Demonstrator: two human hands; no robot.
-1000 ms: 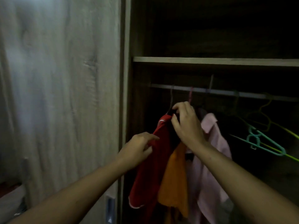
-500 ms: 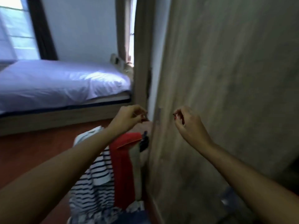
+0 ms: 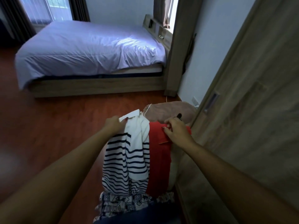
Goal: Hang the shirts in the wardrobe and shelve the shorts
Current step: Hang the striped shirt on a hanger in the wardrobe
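Navy-and-white striped knit makes up the shirt [image 3: 125, 160] hanging from the left hand [image 3: 114, 125], its long axis running from the stiff white collar at the fingers down toward the camera, the plain white shoulder panel folding softly over the stripes. That left hand is pinched shut on the collar edge. Just beside it, to the right, a red shirt [image 3: 159, 159] of smooth, flat cloth lies in the same direction, touching the striped one along its length. The right hand [image 3: 176, 133] rests on the upper end of the red shirt with fingers curled, thumb and forefinger closed on the fabric near its top edge; a small dark object [image 3: 178, 116] pokes out just beyond the knuckles, too blurred to identify. Nearer the camera than both hands, a crumpled patterned garment [image 3: 127, 203] in blue and white lies below the two shirts. Beyond the hands sits a rounded, dusty-pink cushion-like shape [image 3: 171, 113] on the red-brown wooden floor [image 3: 56, 126]. Right of the right hand stands a pale wood-grain wardrobe door [image 3: 252, 118].
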